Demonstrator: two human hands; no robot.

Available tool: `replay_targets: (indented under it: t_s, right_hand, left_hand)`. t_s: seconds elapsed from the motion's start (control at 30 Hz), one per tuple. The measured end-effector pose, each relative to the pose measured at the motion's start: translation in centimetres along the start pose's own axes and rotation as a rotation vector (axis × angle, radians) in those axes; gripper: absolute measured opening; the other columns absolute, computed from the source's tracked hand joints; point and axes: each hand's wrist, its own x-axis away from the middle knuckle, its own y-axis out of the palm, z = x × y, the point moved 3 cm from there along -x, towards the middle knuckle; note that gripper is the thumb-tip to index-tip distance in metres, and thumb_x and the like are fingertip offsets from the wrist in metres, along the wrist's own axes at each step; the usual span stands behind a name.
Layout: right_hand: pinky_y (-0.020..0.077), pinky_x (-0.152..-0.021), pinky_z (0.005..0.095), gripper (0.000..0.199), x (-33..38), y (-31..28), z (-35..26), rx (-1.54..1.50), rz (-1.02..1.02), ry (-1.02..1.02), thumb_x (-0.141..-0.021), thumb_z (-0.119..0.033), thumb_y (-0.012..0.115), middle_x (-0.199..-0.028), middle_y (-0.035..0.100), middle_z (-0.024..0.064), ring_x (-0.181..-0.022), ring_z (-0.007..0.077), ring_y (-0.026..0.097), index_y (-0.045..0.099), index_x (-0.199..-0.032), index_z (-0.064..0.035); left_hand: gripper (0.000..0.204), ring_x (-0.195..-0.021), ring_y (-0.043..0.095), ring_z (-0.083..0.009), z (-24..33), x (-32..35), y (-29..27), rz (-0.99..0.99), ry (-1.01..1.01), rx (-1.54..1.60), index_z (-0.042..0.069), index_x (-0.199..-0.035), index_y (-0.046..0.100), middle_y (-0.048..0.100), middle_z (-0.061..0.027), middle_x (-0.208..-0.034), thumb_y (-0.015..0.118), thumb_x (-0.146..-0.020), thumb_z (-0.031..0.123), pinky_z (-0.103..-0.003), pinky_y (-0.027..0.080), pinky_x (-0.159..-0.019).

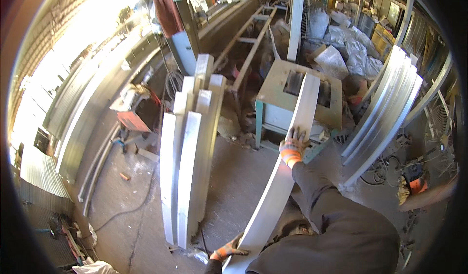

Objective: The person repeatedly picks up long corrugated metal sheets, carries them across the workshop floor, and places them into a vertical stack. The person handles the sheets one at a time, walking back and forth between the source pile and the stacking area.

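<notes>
A long, straight silver metal bar [276, 191] slants from close to my body up to a worn green-and-grey metal table [275, 86]. Its far end lies over the dark opening in the tabletop. My right hand [293, 147], in a grey and orange work glove, grips the bar around its middle, just short of the table. Low in the view, my left hand [229, 250], gloved alike, holds the bar's left edge near its close end. Its thumb side rests against the metal, and part of the grip is hidden.
A bundle of similar silver bars [192, 152] stands left of me. More long bars [382, 113] lean at the right. A thin cable [141, 203] crosses the floor. Beyond the table are a metal rail frame [248, 55] and silvery sacks [348, 42]; a fan [438, 123] stands far right.
</notes>
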Motion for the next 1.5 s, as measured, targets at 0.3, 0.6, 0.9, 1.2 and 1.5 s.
replay_targets:
  t_s: [0.3,0.6,0.9,1.2,1.5]
  right_hand:
    - [0.0460,-0.132,0.0494,0.134,1.4,3.8,7.6,-0.837,-0.059,0.386,-0.085,-0.060,0.095,-0.181,0.041,0.0344,-0.164,0.0503,0.048,0.026,-0.186,-0.0051]
    - [0.0455,-0.127,0.0352,0.107,-10.1,12.2,11.3,-1.667,-0.037,0.196,-0.099,-0.026,0.091,-0.178,0.053,0.0201,-0.154,0.0249,0.056,0.032,-0.183,0.0039]
    - [0.0319,-0.138,0.0657,0.099,-35.8,-0.6,9.9,-0.332,0.383,-0.185,-0.096,-0.040,0.083,-0.183,0.045,0.0229,-0.169,0.0465,0.042,0.042,-0.181,-0.0135]
    - [0.0225,-0.136,0.0797,0.091,-64.7,2.6,12.5,-0.070,0.129,0.019,-0.104,-0.056,0.065,-0.192,0.036,0.0101,-0.176,0.0365,0.032,0.041,-0.183,-0.0176]
    - [0.0210,-0.140,0.0731,0.082,-77.1,3.3,15.7,0.049,0.055,0.054,-0.107,-0.055,0.053,-0.192,0.035,0.0033,-0.176,0.0321,0.032,0.043,-0.182,-0.0247]
  left_hand:
    - [0.137,-0.149,0.057,-0.0320,0.6,0.4,-0.3,0.448,0.176,-0.955,0.010,-0.187,0.028,0.057,-0.0184,-0.170,0.108,-0.076,0.021,-0.045,0.051,-0.125]
    - [0.129,-0.147,0.060,-0.0287,12.0,-8.3,0.7,0.174,0.039,-0.056,0.005,-0.185,0.029,0.061,-0.0199,-0.165,0.106,-0.082,0.014,-0.043,0.051,-0.123]
    - [0.126,-0.163,0.050,-0.0240,26.6,-26.8,3.9,0.091,0.024,-0.130,0.005,-0.184,0.035,0.056,-0.0158,-0.177,0.106,-0.083,0.025,-0.040,0.038,-0.136]
    - [0.121,-0.156,0.058,-0.0245,42.8,-45.8,4.8,0.264,0.219,-0.300,0.003,-0.180,0.045,0.063,-0.0166,-0.170,0.107,-0.081,0.035,-0.038,0.043,-0.132]
    - [0.123,-0.153,0.058,-0.0240,48.7,-56.5,4.5,0.147,0.260,-0.084,0.000,-0.180,0.041,0.061,-0.0155,-0.170,0.109,-0.081,0.025,-0.040,0.049,-0.128]
